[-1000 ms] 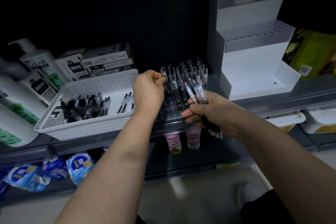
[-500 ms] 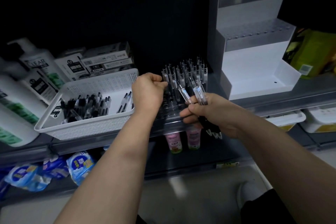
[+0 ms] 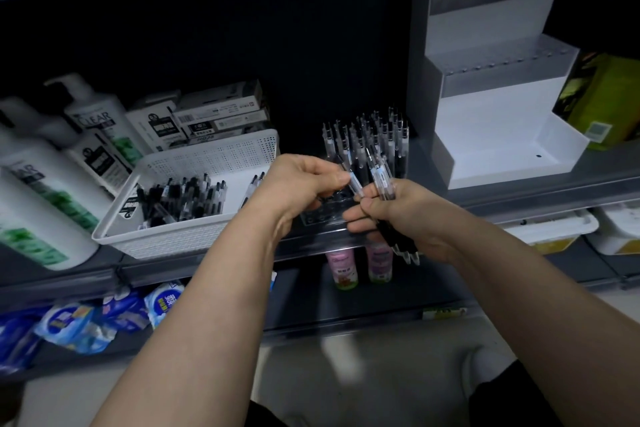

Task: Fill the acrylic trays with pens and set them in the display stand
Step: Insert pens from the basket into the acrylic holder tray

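left hand (image 3: 301, 184): one pen (image 3: 354, 183) is pinched at frame centre | right hand (image 3: 408, 215): a bundle of pens (image 3: 382, 180) is gripped, just right of it | tray (image 3: 323, 217): set on the shelf (image 3: 519, 199) behind both hands, upright pens (image 3: 375, 135) held in its back rows | display stand (image 3: 491, 135): upper right | basket (image 3: 214, 156): loose pens held, left of centre

Two hands are in view. The left hand (image 3: 301, 180) pinches one pen (image 3: 354, 182), and the right hand (image 3: 398, 215) grips a bundle (image 3: 381, 180) of three or four pens. One acrylic tray (image 3: 325, 215) holds upright pens (image 3: 381, 135), too crowded to count. One white basket (image 3: 214, 156) holds a loose heap (image 3: 183, 194) of pens, likewise uncountable. There is one white display stand (image 3: 491, 135), at least three white pump bottles (image 3: 93, 114), two pink bottles (image 3: 341, 269) and two white tubs (image 3: 554, 229).
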